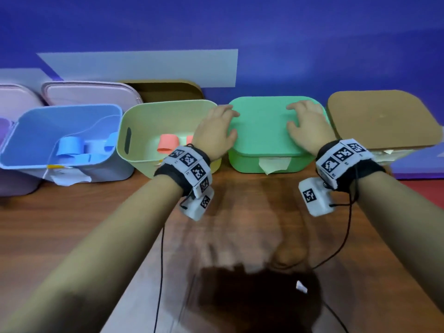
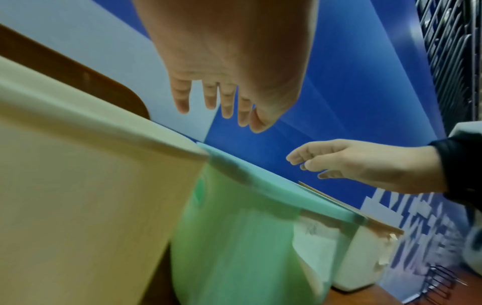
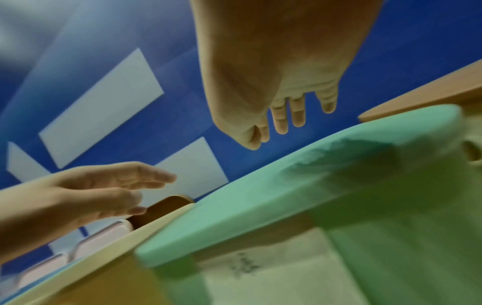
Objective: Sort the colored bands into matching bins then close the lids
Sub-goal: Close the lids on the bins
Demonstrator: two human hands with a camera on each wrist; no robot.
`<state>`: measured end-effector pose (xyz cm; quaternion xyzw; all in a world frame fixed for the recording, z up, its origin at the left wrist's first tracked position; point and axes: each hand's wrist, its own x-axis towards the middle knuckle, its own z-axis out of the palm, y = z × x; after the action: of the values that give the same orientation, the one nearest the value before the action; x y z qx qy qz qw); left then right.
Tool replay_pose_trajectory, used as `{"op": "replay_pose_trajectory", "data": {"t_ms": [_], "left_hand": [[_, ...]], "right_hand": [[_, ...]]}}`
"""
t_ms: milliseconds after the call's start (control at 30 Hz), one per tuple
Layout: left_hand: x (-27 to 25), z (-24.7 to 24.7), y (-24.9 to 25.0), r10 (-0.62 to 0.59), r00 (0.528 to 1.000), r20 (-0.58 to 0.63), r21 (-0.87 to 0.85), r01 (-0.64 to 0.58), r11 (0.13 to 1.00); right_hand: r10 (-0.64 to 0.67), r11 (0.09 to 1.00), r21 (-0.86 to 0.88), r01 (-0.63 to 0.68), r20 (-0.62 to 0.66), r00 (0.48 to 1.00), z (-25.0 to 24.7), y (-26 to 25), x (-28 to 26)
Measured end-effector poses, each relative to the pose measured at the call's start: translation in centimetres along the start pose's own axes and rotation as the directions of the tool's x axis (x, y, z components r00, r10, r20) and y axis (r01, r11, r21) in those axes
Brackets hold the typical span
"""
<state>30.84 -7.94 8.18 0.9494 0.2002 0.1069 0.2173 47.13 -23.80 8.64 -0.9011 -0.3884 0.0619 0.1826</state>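
Only an unreadable paper label (green bin).

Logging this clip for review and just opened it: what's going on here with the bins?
A person has both hands over the green lid, which sits on the green bin: left hand at its left edge, right hand at its right, fingers straight. The wrist views show the palms just above the lid, not gripping. The brown-lidded bin beside it is covered. The yellow bin holding a pink band and the blue bin holding blue bands are open.
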Motion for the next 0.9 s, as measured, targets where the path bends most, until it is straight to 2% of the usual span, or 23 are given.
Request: {"op": "replay_pose_trajectory", "data": {"t_ms": [233, 433, 500, 633, 700, 800, 900], "left_hand": [[-3.0, -6.9, -4.9, -0.135, 0.984, -0.118, 0.120, 0.149, 0.982], [-3.5, -12.0, -11.8, -0.272, 0.950, -0.150, 0.123, 0.291, 0.949], [-2.7, -13.1, -13.9, -0.272, 0.955, -0.120, 0.140, 0.287, 0.947], [-0.1, -14.3, -17.0, -0.201, 0.980, -0.003, 0.201, 0.197, 0.960], [1.6, -14.5, -17.8, -0.164, 0.984, 0.067, 0.250, 0.142, 0.958], [3.7, -14.2, -18.9, -0.193, 0.970, 0.147, 0.325, 0.137, 0.936], [4.8, -13.8, -20.1, -0.225, 0.964, 0.140, 0.320, 0.171, 0.932]], "right_hand": [[-0.161, 0.985, 0.068, 0.155, 0.092, 0.983, 1.0, -7.5, 1.2], [-0.145, 0.980, 0.152, 0.125, 0.123, 0.982, 3.1, -14.2, 4.0], [-0.101, 0.984, 0.159, 0.083, 0.108, 0.989, 4.1, -16.4, 5.2], [0.003, 0.987, 0.160, -0.014, 0.070, 0.998, 6.3, -20.3, 7.3], [0.000, 0.988, 0.154, -0.007, 0.045, 0.999, 7.2, -21.3, 8.4], [-0.038, 0.998, 0.060, 0.035, 0.037, 0.999, 8.3, -22.4, 9.9], [-0.035, 0.995, -0.091, 0.037, 0.015, 0.999, 8.8, -23.2, 11.1]]}}
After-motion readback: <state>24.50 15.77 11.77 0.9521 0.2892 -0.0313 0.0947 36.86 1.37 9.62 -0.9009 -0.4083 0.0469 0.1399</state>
